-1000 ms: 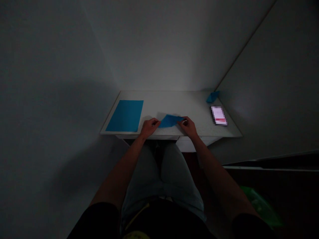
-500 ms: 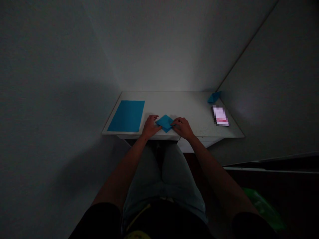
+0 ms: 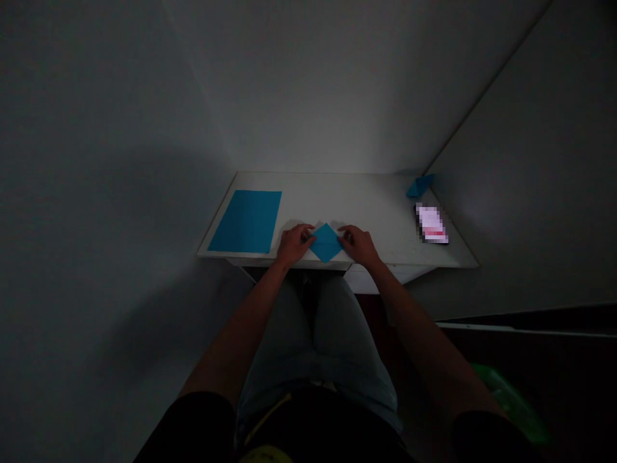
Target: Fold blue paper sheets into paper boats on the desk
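Note:
A folded piece of blue paper (image 3: 326, 243) lies as a small diamond near the front edge of the white desk (image 3: 347, 199). My left hand (image 3: 295, 244) presses its fingertips against the paper's left corner, and my right hand (image 3: 359, 245) does the same at the right corner. To the left lies a flat, unfolded sheet of blue paper (image 3: 245, 222). A small folded blue paper shape (image 3: 419, 186) sits in the far right corner. Neither of these is within reach of my fingers.
A smartphone (image 3: 431, 223) with a lit, pixelated screen lies near the desk's right edge. Walls close in the desk at the back and right. My legs lie below the front edge, and a green object (image 3: 511, 402) sits low at the right.
The blue paper has gone from a wide, flat, elongated shape to a compact diamond. My hands have moved closer together around it.

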Available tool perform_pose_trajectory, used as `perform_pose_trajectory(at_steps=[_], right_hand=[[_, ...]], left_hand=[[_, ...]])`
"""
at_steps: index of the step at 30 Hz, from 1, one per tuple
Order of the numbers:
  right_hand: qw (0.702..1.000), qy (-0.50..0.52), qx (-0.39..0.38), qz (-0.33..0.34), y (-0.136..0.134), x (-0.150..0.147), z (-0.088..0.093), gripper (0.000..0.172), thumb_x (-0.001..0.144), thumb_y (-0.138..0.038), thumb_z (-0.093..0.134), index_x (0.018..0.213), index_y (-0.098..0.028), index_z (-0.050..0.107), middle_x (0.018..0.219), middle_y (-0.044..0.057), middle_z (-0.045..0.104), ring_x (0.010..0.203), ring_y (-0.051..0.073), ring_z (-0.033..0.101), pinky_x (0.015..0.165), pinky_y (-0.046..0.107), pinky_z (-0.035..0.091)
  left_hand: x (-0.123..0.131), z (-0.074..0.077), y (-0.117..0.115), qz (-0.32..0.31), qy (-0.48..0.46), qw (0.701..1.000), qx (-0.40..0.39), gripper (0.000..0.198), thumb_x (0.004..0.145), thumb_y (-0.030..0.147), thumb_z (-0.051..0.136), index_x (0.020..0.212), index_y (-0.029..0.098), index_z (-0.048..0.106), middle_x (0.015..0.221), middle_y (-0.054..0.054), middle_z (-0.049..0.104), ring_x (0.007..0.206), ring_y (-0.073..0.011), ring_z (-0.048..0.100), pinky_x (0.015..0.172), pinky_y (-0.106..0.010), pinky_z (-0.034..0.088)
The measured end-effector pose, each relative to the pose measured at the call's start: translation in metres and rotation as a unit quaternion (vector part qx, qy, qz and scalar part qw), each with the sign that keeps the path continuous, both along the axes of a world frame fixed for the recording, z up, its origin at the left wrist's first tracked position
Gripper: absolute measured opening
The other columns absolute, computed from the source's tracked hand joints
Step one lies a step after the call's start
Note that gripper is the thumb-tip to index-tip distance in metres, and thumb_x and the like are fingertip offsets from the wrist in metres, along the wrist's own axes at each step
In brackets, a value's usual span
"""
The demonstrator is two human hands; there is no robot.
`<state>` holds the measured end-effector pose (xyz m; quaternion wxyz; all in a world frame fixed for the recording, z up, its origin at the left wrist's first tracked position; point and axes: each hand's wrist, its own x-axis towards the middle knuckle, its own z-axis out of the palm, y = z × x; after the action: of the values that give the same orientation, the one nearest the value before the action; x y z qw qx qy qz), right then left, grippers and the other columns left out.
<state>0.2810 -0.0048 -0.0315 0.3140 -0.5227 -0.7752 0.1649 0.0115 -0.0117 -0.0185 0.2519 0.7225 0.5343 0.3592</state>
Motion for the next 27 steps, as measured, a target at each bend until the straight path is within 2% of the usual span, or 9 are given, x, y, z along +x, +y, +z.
perform_pose_trajectory(at_steps=[2,4,7,12,14,19,22,25,27], right_hand=[[0.999,-0.033,0.027,0.02,-0.004,-0.002,0.003,0.035,0.099,-0.03,0.062,0.132,-0.025,0.073,0.117,0.012,0.075,0.102,0.028,0.068,0.091,0.044,0.048],[0.994,-0.077,0.046,0.057,-0.008,-0.003,0.007,0.034,0.101,-0.027,0.058,0.13,-0.026,0.076,0.13,0.013,0.073,0.113,0.032,0.066,0.095,0.047,0.047],[0.986,-0.12,0.05,0.106,-0.018,-0.003,0.011,0.034,0.103,-0.036,0.059,0.133,-0.028,0.075,0.139,0.011,0.071,0.121,0.034,0.063,0.1,0.051,0.044],[0.978,-0.146,0.055,0.139,-0.037,0.004,0.009,0.077,0.089,-0.064,0.076,0.153,-0.026,0.06,0.151,0.014,0.064,0.132,0.038,0.056,0.107,0.054,0.04],[0.978,-0.154,0.052,0.132,-0.043,0.008,0.008,0.071,0.09,-0.059,0.077,0.151,-0.026,0.061,0.148,0.014,0.066,0.132,0.037,0.056,0.106,0.052,0.04],[0.984,-0.122,0.032,0.129,-0.054,0.011,0.012,0.033,0.097,-0.03,0.068,0.128,-0.029,0.076,0.131,0.01,0.076,0.124,0.032,0.062,0.101,0.049,0.04],[0.994,-0.024,0.004,0.107,-0.051,0.004,0.018,0.024,0.101,-0.035,0.061,0.116,-0.028,0.078,0.113,0.008,0.08,0.108,0.029,0.069,0.096,0.045,0.045],[0.992,0.104,-0.046,0.054,-0.036,-0.006,0.024,0.028,0.101,-0.047,0.059,0.109,-0.026,0.075,0.097,0.005,0.078,0.087,0.024,0.07,0.083,0.038,0.052],[0.981,0.177,-0.074,0.031,-0.023,-0.01,0.025,0.031,0.097,-0.053,0.062,0.107,-0.026,0.072,0.089,0.003,0.075,0.076,0.022,0.068,0.076,0.036,0.054]], left_hand=[[0.001,0.002,0.0,0.006,0.009,1.0,-0.001,0.03,0.092,0.03,0.075,0.122,0.028,0.076,0.113,-0.005,0.072,0.092,-0.0204,0.069,0.104,-0.041,0.048],[0.001,0.003,-0.001,-0.002,0.034,0.999,0.005,0.022,0.093,0.029,0.074,0.115,0.028,0.08,0.118,-0.006,0.07,0.101,-0.0225,0.069,0.107,-0.042,0.046],[0.001,0.003,-0.004,-0.036,0.076,0.996,0.027,0.022,0.098,0.028,0.067,0.112,0.032,0.083,0.122,-0.007,0.072,0.119,-0.0277,0.063,0.112,-0.046,0.04],[0.001,0.004,-0.01,-0.081,0.122,0.988,0.045,0.03,0.096,0.031,0.068,0.123,0.037,0.08,0.139,-0.002,0.072,0.13,-0.0312,0.055,0.115,-0.052,0.035],[0.002,0.006,-0.011,-0.088,0.115,0.989,0.041,0.029,0.095,0.037,0.071,0.122,0.037,0.08,0.139,-0.002,0.073,0.13,-0.0314,0.055,0.116,-0.053,0.035],[0.001,0.006,-0.007,-0.075,0.026,0.997,0.011,0.032,0.101,0.049,0.06,0.106,0.029,0.084,0.113,-0.004,0.082,0.117,-0.0285,0.067,0.113,-0.048,0.044],[-0.003,0.003,-0.004,-0.047,-0.051,0.997,-0.024,0.04,0.101,0.055,0.056,0.103,0.026,0.084,0.112,-0.006,0.082,0.115,-0.0281,0.071,0.111,-0.045,0.048],[-0.005,0.0,-0.002,-0.05,-0.137,0.988,-0.056,0.048,0.102,0.06,0.052,0.104,0.023,0.081,0.117,-0.008,0.081,0.121,-0.0271,0.071,0.112,-0.043,0.05],[-0.005,-0.001,-0.001,-0.048,-0.176,0.982,-0.057,0.046,0.099,0.062,0.058,0.111,0.021,0.077,0.122,-0.01,0.079,0.12,-0.0259,0.071,0.11,-0.041,0.052]])
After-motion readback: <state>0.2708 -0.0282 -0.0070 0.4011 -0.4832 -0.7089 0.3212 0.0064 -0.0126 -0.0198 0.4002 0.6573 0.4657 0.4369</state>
